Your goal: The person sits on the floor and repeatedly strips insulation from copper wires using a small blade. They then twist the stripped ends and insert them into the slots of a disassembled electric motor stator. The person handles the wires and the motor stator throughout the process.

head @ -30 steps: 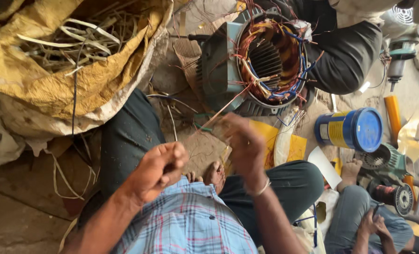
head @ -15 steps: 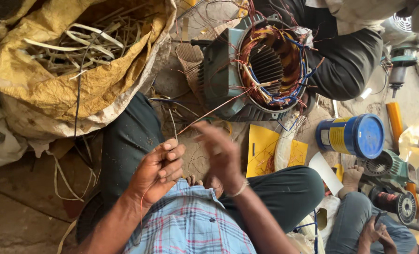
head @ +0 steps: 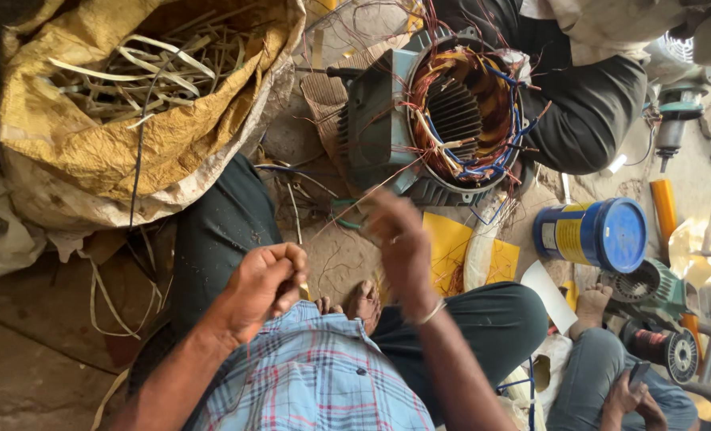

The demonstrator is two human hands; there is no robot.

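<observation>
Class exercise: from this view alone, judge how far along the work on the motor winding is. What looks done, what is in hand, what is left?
Done: copper coils sit inside the motor stator.
In hand: the right hand pulls a thin wire leading from it; the left hand is closed near the lap.
Left: many loose red and blue leads hang untied.

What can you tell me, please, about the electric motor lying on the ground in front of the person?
The motor lies on its side on the dirt ground, its open end facing the camera. Its grey-green metal housing has cooling fins. Inside, copper windings ring a ribbed core, with red, blue and white wires spilling over the rim. A thin wire runs from it toward the right hand. A dark-trousered leg sits close behind it.
</observation>
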